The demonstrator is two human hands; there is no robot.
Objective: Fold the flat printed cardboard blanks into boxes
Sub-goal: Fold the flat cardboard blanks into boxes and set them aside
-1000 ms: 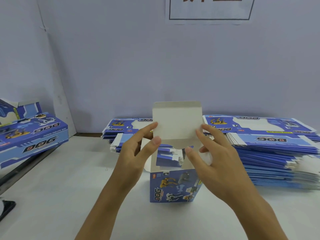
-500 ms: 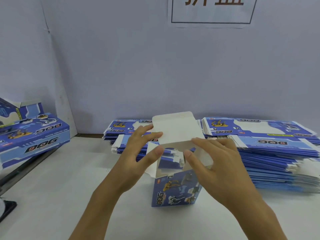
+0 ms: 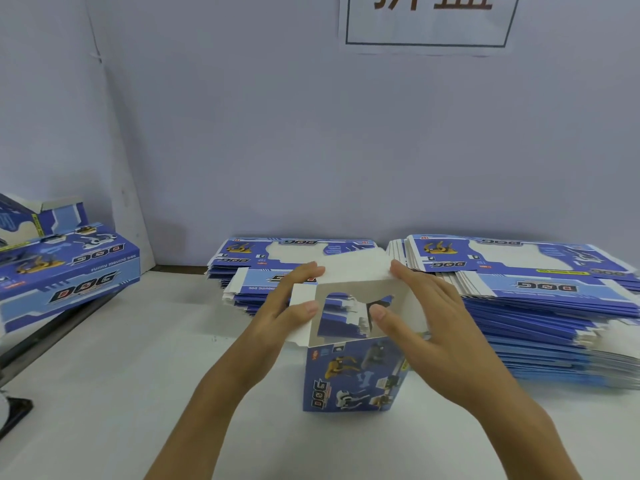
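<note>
A blue printed box (image 3: 353, 377) marked DOG stands upright on the white table (image 3: 121, 393), its top end open. Its white lid flap (image 3: 356, 265) leans forward and low over the opening. My left hand (image 3: 287, 313) holds the left side flap with the thumb, fingers on the lid's left edge. My right hand (image 3: 429, 327) holds the right side, thumb at the opening, fingers on the lid's right edge. Behind the box lie two stacks of flat blanks, one in the middle (image 3: 263, 261) and a taller one on the right (image 3: 540, 299).
Folded DOG boxes (image 3: 65, 271) are piled at the left edge of the table. A dark object (image 3: 14, 410) sits at the near left. A pale wall with a paper sign (image 3: 429, 19) stands close behind the stacks.
The lid flap has come down from upright toward the opening. Both hands have followed it down on the box's top edges, and the box has shifted a little.
</note>
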